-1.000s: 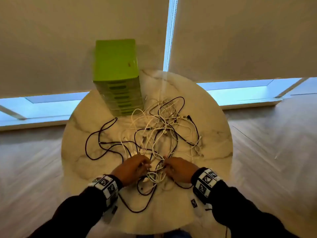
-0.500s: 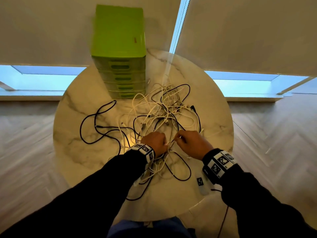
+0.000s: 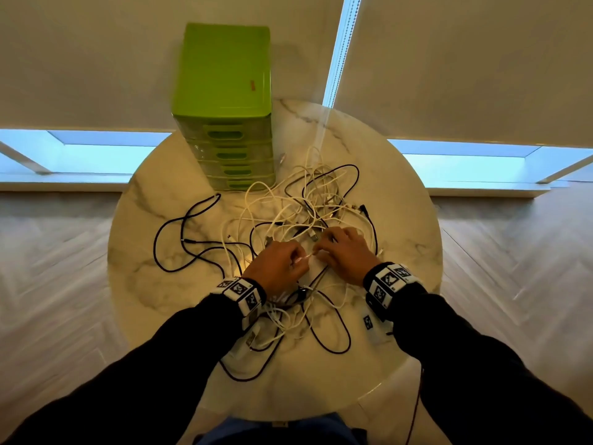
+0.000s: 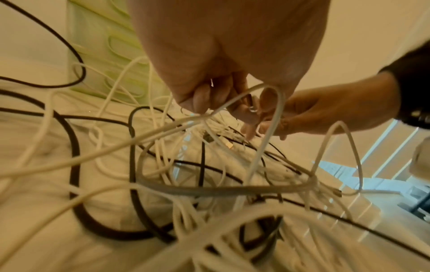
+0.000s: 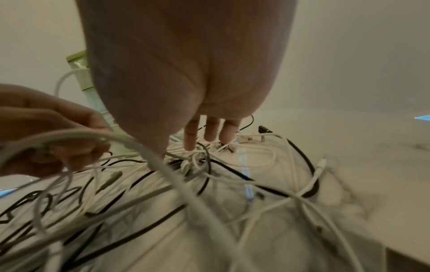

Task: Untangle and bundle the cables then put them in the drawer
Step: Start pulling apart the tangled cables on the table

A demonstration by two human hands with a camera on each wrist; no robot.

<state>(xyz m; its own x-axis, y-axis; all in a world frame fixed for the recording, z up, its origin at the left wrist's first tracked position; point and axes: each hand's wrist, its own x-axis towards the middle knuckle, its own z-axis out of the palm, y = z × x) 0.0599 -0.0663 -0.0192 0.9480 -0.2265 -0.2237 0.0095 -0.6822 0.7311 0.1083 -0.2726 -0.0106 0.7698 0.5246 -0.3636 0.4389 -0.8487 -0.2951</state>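
A tangle of white and black cables (image 3: 308, 203) lies on the round marble table (image 3: 154, 300). My left hand (image 3: 282, 264) hovers over its near side, fingers curled, pinching a loop of white cable (image 4: 274, 114) that rises to its fingertips (image 4: 204, 103). My right hand (image 3: 343, 252) is close beside it. Its thumb and forefinger pinch the same white cable (image 3: 307, 256), while its other fingers (image 5: 209, 132) point straight down onto the knot (image 5: 197, 158). The green drawer unit (image 3: 224, 107) stands at the table's back, all drawers shut.
A long black cable (image 3: 179, 239) loops out to the left of the pile, and another black loop (image 3: 333, 335) trails towards the table's front edge (image 3: 321, 409). Window blinds (image 3: 449, 59) hang behind the table. Wooden floor (image 3: 513, 284) lies on both sides.
Both hands have moved away from me, from the near edge of the pile to its middle, and now sit close together with a short stretch of white cable between them.
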